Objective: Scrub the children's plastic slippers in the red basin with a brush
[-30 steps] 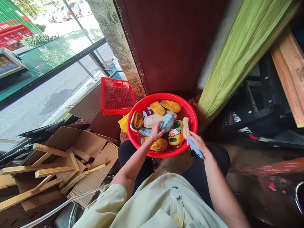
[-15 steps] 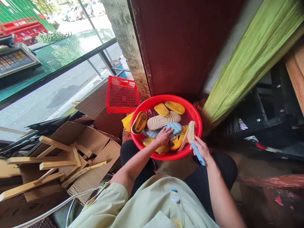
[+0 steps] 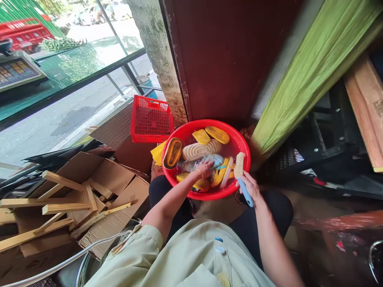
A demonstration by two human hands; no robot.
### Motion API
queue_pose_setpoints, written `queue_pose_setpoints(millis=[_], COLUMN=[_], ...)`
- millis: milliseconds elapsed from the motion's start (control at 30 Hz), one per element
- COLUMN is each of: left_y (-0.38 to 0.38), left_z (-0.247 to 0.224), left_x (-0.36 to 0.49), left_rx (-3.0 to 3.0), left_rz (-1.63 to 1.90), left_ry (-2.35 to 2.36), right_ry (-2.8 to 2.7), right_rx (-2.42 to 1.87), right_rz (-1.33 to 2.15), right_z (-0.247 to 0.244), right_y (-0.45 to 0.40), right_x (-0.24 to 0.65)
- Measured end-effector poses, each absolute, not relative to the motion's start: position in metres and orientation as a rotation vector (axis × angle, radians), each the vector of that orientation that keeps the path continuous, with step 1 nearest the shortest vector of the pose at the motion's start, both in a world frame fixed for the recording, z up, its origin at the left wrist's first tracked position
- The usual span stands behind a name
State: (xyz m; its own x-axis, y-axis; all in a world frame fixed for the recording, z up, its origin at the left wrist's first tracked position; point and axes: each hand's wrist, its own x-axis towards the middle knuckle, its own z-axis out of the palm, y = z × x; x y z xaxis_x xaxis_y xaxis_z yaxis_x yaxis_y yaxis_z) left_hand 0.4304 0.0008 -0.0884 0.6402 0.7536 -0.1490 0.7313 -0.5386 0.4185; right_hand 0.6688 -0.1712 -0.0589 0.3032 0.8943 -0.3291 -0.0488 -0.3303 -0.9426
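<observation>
A red basin [image 3: 245, 153] of water stands between my knees, holding several shoes and slippers. My left hand [image 3: 205, 169] is down at the water, its fingers closed over a light blue shoe [image 3: 217, 160] that lies partly under the surface. My right hand [image 3: 250, 186] grips the blue handle of a scrub brush [image 3: 239, 165], its pale bristle head up over the basin's right rim. Close to my left fingers is a yellow shoe [image 3: 219, 177]. A beige sole [image 3: 202, 150] lies behind the blue shoe, and a yellow-soled shoe [image 3: 173, 152] leans on the left rim.
A red plastic crate [image 3: 152, 119] sits behind the basin to the left. Cardboard [image 3: 119, 199] and a wooden stool on its side [image 3: 86, 195] fill the left. A dark red door [image 3: 227, 59] rises behind, with a green cloth [image 3: 287, 95] hanging to the right.
My left hand has pushed the blue shoe lower into the water, which now covers more of it. The brush stays in my right hand. The view has shifted slightly.
</observation>
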Motion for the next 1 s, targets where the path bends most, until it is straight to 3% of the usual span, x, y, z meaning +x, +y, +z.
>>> queue_pose_setpoints(millis=[200, 300, 633, 1000], left_y=[0.049, 0.071, 0.107, 0.099], left_z=[-0.055, -0.050, -0.065, -0.089], left_x=[0.399, 0.380, 0.381, 0.383], left_rx=[2.442, 2.495, 2.536, 2.479], left_rz=[0.258, 0.087, -0.393, -0.208], left_ry=[1.526, 1.688, 1.643, 1.470], right_ry=[-0.807, -0.793, -0.741, -0.706], right_rx=[-1.597, -1.596, -1.591, -1.578], right_rz=[1.199, 1.200, 1.237, 1.297], right_z=[-0.058, -0.058, -0.058, -0.060], right_y=[-0.169, -0.169, -0.164, -0.160], right_x=[0.668, 0.667, 0.663, 0.666])
